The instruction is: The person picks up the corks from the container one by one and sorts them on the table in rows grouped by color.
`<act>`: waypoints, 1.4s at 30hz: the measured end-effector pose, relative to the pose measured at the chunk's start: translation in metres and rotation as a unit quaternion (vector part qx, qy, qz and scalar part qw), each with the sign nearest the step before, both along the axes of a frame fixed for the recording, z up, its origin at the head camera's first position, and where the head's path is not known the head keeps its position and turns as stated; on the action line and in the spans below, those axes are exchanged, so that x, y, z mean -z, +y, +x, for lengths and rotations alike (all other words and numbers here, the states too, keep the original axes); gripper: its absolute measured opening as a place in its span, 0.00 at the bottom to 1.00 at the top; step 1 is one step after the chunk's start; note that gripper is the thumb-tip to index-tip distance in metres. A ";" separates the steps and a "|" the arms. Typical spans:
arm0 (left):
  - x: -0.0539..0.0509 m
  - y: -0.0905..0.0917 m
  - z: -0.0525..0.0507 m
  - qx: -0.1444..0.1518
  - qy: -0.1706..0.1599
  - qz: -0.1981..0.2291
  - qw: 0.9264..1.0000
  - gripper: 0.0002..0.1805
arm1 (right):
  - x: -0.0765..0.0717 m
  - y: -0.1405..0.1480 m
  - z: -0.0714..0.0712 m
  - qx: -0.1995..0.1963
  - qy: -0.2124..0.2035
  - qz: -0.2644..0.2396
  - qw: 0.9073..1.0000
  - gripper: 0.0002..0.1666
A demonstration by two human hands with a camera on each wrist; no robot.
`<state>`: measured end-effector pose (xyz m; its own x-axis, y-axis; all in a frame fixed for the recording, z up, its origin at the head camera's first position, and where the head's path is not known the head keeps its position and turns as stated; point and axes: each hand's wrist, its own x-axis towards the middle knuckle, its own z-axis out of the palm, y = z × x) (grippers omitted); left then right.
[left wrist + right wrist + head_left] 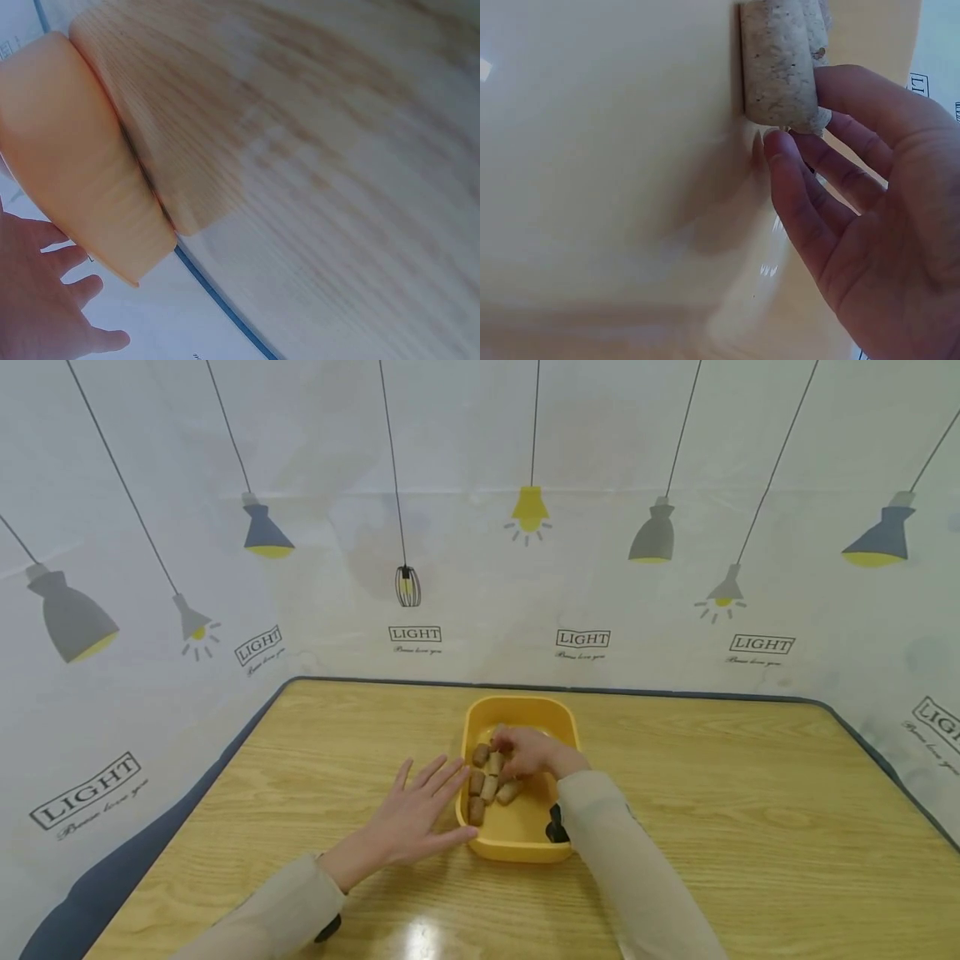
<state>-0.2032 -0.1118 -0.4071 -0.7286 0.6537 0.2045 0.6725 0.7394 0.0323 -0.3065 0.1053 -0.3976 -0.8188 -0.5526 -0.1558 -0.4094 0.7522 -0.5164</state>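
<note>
Several wine corks (pixel 488 789), some dark brown and some pale, lie on their sides along the left half of a yellow plastic bin (pixel 521 853). My left hand (pixel 420 814) has its fingers spread, with fingertips and thumb at the bin's left rim; in the left wrist view it is beside the bin's outer wall (pixel 90 150). Inside the bin, my right hand (pixel 531 752) bends its fingers at the corks. Up close in the right wrist view, its fingertips are against or just beside a pale speckled cork (pixel 778 64); whether they grip one is hidden.
The bin stands on a wood-grain table (pixel 720 793) with a dark edge along the back. Behind the table hangs a pale curtain (pixel 480 552) printed with lamps. A black object (pixel 556 825) shows by the right sleeve, at the bin's near right corner.
</note>
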 end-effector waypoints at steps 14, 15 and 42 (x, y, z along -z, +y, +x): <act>0.004 0.000 -0.002 -0.006 -0.003 -0.001 1.000 0.44 | 0.003 0.004 -0.003 -0.002 0.010 -0.021 1.000 0.24; 0.004 0.000 -0.002 -0.006 -0.003 -0.002 1.000 0.44 | 0.003 0.006 -0.003 -0.001 0.005 -0.026 1.000 0.24; -0.001 -0.001 0.008 0.006 0.013 0.020 1.000 0.42 | -0.064 0.066 -0.012 0.012 0.068 -0.030 0.997 0.24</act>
